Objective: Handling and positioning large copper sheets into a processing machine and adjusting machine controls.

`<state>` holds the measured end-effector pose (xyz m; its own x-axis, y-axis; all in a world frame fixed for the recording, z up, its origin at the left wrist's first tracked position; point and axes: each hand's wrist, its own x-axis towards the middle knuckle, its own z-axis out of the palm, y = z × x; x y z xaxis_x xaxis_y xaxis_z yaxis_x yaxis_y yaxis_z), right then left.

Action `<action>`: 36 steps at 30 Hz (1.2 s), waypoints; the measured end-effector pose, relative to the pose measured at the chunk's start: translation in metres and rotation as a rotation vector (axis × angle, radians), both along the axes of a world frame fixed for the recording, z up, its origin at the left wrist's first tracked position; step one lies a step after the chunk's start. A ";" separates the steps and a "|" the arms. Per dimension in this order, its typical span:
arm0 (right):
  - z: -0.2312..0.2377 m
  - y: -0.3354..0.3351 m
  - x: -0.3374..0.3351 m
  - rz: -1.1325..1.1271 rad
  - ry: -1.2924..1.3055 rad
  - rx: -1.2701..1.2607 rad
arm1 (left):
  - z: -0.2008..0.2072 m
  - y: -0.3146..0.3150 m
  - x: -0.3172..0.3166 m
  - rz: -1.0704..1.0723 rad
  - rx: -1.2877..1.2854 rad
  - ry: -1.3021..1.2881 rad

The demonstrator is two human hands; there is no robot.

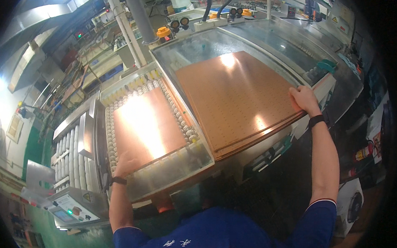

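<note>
Roller bed (190,133) at centre-left of frame carries a copper sheet (148,122), left hand (126,163) at its near-left corner, pinch unclear; beyond, right of centre, right hand (305,100) curled at the sheet stack (238,99), pinch likewise unclear: uneven pulling could skew or scratch sheets.

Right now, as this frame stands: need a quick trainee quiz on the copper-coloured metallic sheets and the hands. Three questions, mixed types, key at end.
1. Which hand is at the edge of the stack of flat copper-coloured sheets with rows of small dots?
2. True or false: the single smooth copper-coloured rectangular sheet lies on top of that stack.
3. What is on both wrists? A) white cuffs B) dark bands C) yellow gloves

Key:
1. The right hand.
2. False; it lies on white wheel-like rollers.
3. B, dark bands.
</note>
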<state>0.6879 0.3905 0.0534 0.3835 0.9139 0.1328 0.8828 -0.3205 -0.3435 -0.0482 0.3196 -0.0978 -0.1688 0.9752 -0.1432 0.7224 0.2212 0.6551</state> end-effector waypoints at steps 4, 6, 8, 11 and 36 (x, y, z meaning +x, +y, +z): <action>0.002 0.009 -0.008 0.038 -0.012 -0.004 | -0.025 0.003 0.005 -0.180 -0.062 0.514; 0.001 0.009 -0.008 0.032 -0.014 0.007 | -0.034 0.011 0.010 -0.192 -0.069 0.505; 0.001 0.008 -0.006 0.024 -0.017 0.016 | -0.040 0.019 0.016 -0.207 -0.078 0.496; 0.000 0.006 -0.010 0.030 0.006 0.005 | -0.046 0.021 0.022 -0.212 -0.056 0.480; 0.003 0.001 -0.012 0.029 -0.013 0.012 | -0.041 0.044 0.097 -0.216 0.443 0.150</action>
